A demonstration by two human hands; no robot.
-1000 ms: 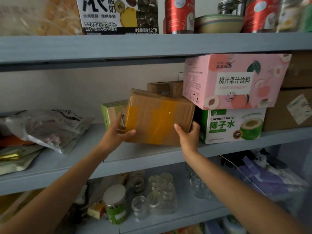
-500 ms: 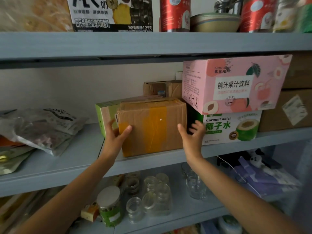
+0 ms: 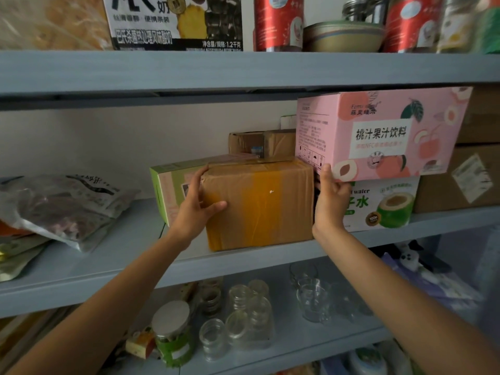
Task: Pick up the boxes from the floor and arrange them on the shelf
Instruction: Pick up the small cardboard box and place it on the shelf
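Observation:
A brown cardboard box (image 3: 259,207) with a wide yellow tape band stands upright on the middle shelf board (image 3: 108,269), near its front edge. My left hand (image 3: 194,209) grips its left edge, thumb across the front face. My right hand (image 3: 330,201) holds its right side, fingers tucked into the gap beside the coconut water box (image 3: 384,204). A green box (image 3: 167,190) stands just behind and to the left, touching the brown box.
A pink juice box (image 3: 378,133) rests on the coconut water box, its lower corner above my right hand. Small brown cartons (image 3: 259,142) sit behind, larger ones (image 3: 460,180) at the right. Foil bags (image 3: 62,207) lie at the left. Glass jars (image 3: 243,315) fill the lower shelf.
The brown box went from tilted in the air to standing flat on the shelf, shifted right toward the coconut water box. My right hand, briefly off it, now holds its right side.

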